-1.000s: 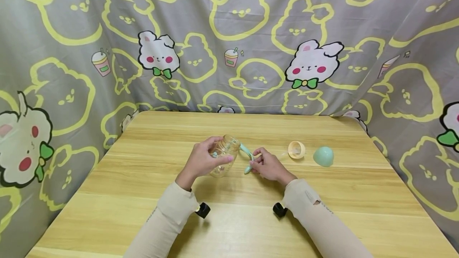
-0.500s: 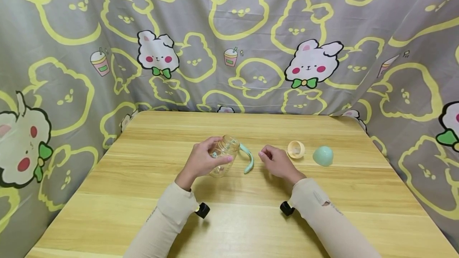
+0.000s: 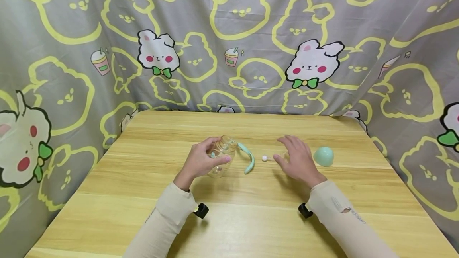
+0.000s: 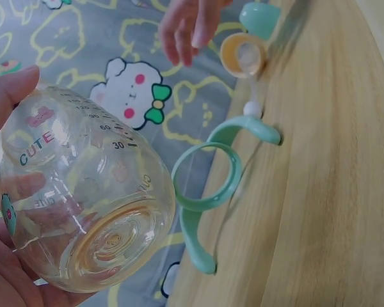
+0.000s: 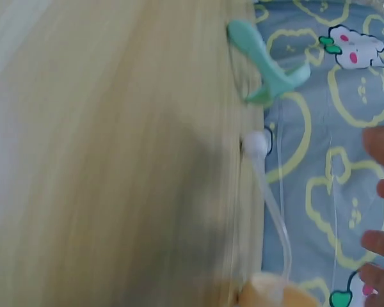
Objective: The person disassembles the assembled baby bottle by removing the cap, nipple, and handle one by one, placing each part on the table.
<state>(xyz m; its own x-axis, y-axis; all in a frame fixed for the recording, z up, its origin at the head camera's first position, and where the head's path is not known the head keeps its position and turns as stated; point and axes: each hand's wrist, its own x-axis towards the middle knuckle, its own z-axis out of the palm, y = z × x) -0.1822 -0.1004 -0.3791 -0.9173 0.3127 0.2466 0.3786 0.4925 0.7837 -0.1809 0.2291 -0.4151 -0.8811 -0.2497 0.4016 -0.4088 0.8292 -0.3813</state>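
Note:
My left hand [image 3: 201, 160] grips a clear baby bottle [image 3: 225, 156] with an amber neck, tilted with its mouth away from me. In the left wrist view, printed marks and "CUTE" show on the bottle [image 4: 83, 173]. Right beside it rests a mint-green bottle handle [image 3: 249, 157], a ring with two curved arms. My right hand [image 3: 298, 159] hovers with spread fingers, holding nothing visible. It hides the pale yellow bottle collar [image 4: 230, 56] in the head view. From that collar runs a clear straw [image 5: 274, 208] ending in a white weight [image 3: 264, 158].
A mint-green dome cap [image 3: 324, 157] stands on the table to the right of my right hand. The wooden table [image 3: 244, 226] reaches back to a grey patterned curtain [image 3: 201, 86]. A small black camera is strapped at each wrist.
My right hand has let go of the green handle and moved right, its fingers spreading over the yellow collar. The white straw weight has come into sight. The left hand and bottle have barely shifted.

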